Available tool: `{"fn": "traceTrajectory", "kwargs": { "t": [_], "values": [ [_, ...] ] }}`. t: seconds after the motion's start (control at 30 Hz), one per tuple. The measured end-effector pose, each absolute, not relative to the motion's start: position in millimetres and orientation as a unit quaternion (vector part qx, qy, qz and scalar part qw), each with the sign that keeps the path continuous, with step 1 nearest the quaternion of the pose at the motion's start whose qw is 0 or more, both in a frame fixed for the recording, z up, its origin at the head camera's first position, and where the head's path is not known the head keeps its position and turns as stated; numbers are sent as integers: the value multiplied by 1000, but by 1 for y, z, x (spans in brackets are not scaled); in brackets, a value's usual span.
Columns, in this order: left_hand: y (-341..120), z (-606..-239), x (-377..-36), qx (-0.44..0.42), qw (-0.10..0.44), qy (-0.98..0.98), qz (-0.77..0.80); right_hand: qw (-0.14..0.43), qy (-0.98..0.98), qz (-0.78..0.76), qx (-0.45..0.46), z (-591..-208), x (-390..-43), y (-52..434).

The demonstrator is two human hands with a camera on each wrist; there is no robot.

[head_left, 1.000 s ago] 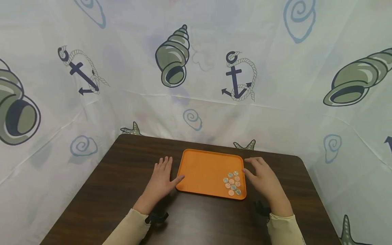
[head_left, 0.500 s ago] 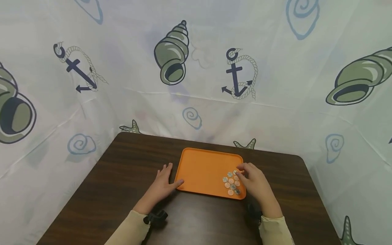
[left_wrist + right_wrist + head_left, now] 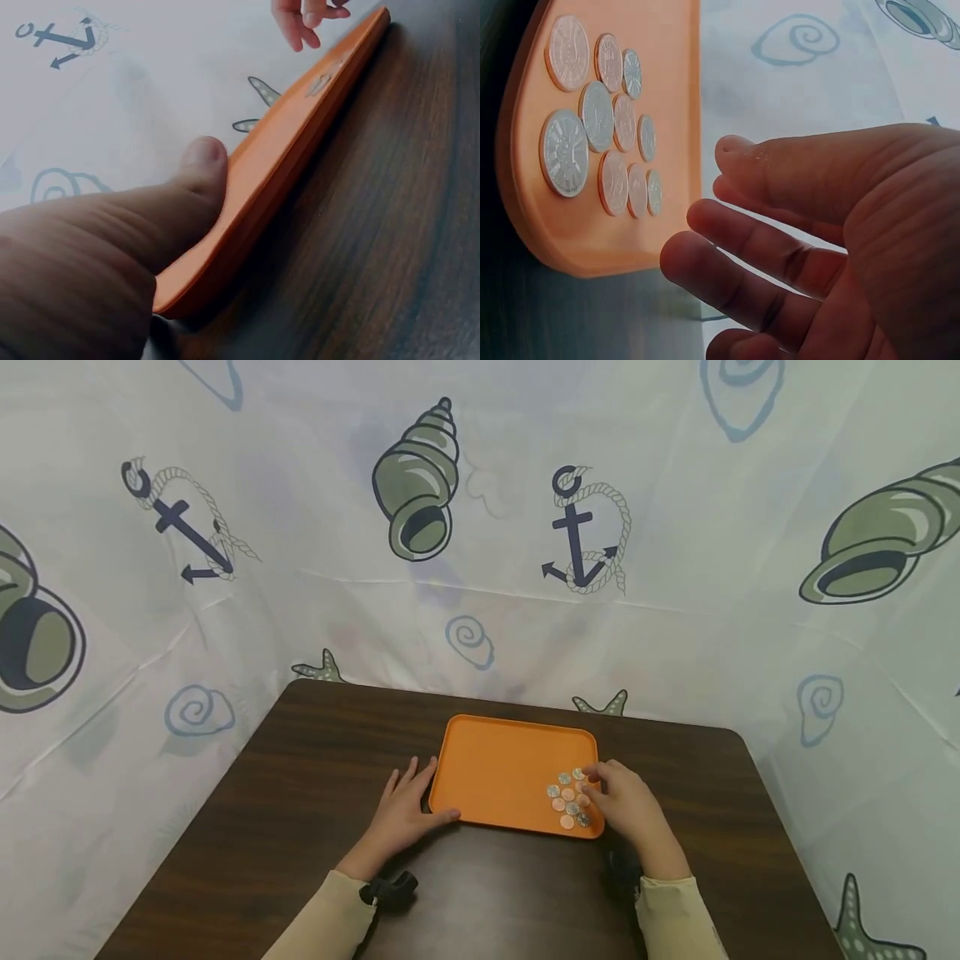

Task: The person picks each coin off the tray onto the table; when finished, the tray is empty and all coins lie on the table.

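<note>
An orange tray [image 3: 502,760] lies on the dark wooden table. Silver and copper-coloured coins [image 3: 567,794] are grouped flat at its right end. My left hand [image 3: 401,810] is at the tray's left side, its fingers fairly straight beside the edge. In the left wrist view the thumb [image 3: 204,169] lies against the rim near the corner. Over the tray's right edge hovers my right hand [image 3: 630,802], fingers loosely bent beside the coins. The right wrist view shows a gap between its fingertips [image 3: 679,251] and the nearest coins, with nothing held.
The table [image 3: 330,735] extends around the tray on all sides. Behind it and at both sides hangs a white curtain [image 3: 510,635] printed with shells, anchors and starfish. A dark wrist device [image 3: 392,890] sits below the left hand.
My right hand has moved left from outside the tray to above its coin end, fingers drawn closer together. My left fingers have come nearer the tray's left edge. The coins look unmoved.
</note>
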State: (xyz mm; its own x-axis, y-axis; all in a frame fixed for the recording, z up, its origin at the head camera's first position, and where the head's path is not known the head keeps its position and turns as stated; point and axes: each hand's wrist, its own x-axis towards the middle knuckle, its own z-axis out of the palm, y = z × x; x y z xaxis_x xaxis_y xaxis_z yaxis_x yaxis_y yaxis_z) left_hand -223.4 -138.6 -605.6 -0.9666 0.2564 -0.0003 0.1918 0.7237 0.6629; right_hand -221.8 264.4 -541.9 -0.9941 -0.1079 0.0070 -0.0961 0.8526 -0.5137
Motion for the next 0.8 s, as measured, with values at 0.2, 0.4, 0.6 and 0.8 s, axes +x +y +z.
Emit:
{"fn": "traceTrajectory", "kwargs": {
  "t": [0.2, 0.4, 0.6, 0.8],
  "values": [
    [-137, -607, -225, 134, 41, 933, 331, 15, 961, -273, -54, -544, -223, 267],
    [-139, -606, -227, 134, 50, 932, 333, 1, 964, -261, -46, -558, -228, 262],
    [-139, -604, -228, 136, 57, 932, 330, -27, 959, -282, 7, -574, -232, 253],
    [-138, -605, -227, 142, 54, 932, 330, -38, 950, -304, 50, -578, -231, 248]
  ]
}}
